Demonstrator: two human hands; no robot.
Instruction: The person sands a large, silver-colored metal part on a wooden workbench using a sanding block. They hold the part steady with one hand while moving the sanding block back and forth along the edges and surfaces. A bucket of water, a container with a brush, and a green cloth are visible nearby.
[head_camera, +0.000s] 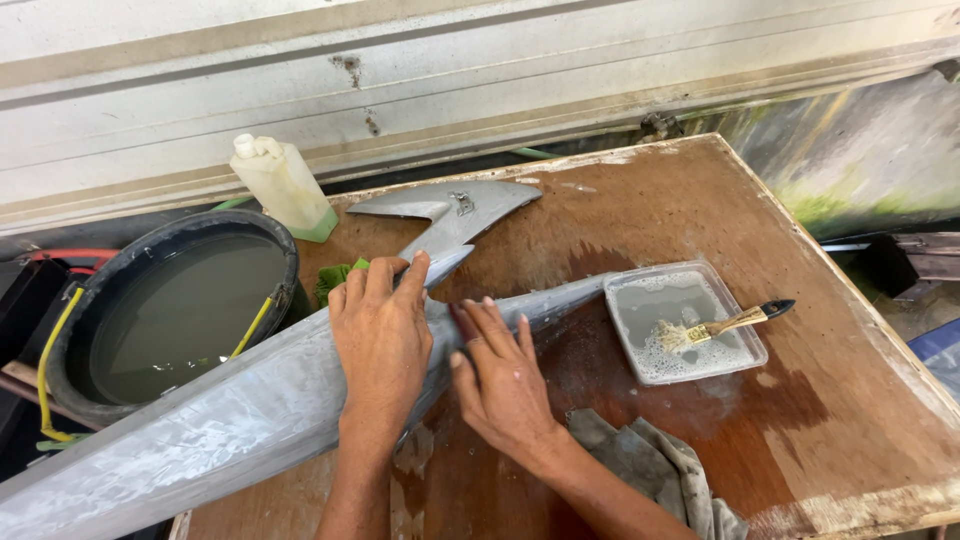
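A long grey tapered panel, wet and streaked with pale foam, lies across the wooden table from the lower left toward the middle. My left hand lies flat on top of it, fingers pointing away from me. My right hand presses against the panel's near side with the fingers spread. Whether either hand has something under it is hidden. A second grey angular panel piece lies just beyond my left fingertips. A bit of green cloth or sponge shows beside my left hand.
A clear square tray of soapy water holds a small paintbrush, right of my hands. A grey rag lies near the table's front. A black tub of murky water stands at left, with a pale plastic bottle behind it.
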